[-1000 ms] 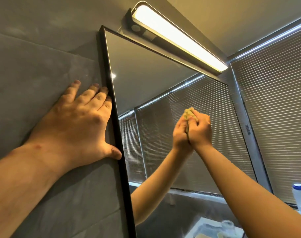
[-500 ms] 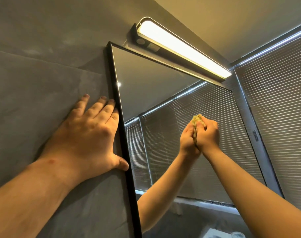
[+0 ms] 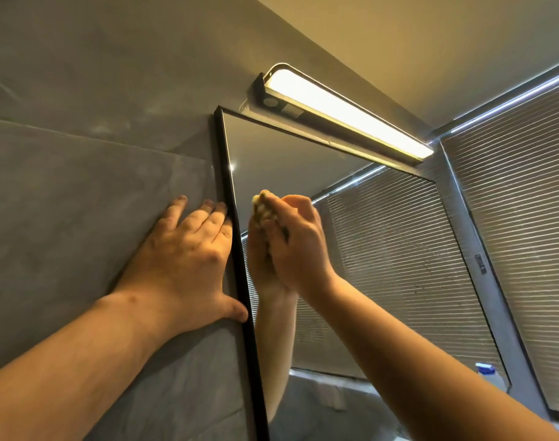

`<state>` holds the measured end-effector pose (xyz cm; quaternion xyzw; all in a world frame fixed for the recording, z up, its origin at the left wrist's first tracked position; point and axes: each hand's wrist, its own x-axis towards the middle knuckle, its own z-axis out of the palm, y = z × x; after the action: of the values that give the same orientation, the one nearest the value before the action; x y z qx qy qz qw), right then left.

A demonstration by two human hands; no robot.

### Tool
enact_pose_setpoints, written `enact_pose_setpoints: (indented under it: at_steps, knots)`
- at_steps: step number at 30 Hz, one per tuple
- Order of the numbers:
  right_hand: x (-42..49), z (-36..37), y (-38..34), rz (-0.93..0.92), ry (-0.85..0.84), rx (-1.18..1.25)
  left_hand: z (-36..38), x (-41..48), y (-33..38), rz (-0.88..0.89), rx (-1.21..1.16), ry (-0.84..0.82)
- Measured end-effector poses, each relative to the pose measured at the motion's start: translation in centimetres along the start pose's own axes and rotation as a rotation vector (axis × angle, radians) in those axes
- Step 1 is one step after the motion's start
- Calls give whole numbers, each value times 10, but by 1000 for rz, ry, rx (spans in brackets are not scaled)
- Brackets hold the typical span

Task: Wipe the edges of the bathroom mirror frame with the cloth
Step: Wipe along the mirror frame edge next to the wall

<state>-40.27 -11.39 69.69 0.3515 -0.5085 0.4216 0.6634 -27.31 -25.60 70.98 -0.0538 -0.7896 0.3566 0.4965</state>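
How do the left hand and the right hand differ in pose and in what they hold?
The left hand lies flat on the grey wall with straight fingers and holds nothing; the right hand is curled around a yellow cloth. The left hand rests beside the black mirror frame, on its outer side; the right hand presses the cloth against the mirror glass, just inside that frame. Both are bare and raised to about the same height.

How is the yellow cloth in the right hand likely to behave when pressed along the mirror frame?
Probably floppy: the cloth is bunched small inside the right hand. Likely light, since fingertips alone hold it up. It should mould to the thin black frame rather than slide off, though its texture is unclear.
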Motion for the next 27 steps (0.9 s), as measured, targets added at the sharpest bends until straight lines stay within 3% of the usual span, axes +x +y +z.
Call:
enact_pose_setpoints:
  at_steps: [5, 11, 15, 17, 23, 27]
  knots:
    - [7, -2, 2, -2, -31, 20, -15, 12, -10, 37, 28, 30]
    - [21, -17, 54, 195, 49, -21, -21, 36, -24, -105, 134, -173]
    - [22, -30, 85, 335, 77, -61, -15, 34, -28, -87, 138, -119]
    - [22, -31, 79, 305, 64, -50, -14, 34, -27, -78, 122, -109]
    - [15, -8, 8, -22, -7, 10, -17, 32, -26, -80, 95, -115]
    - [11, -2, -15, -38, -44, 126, -17, 28, -24, -107, 47, -45]
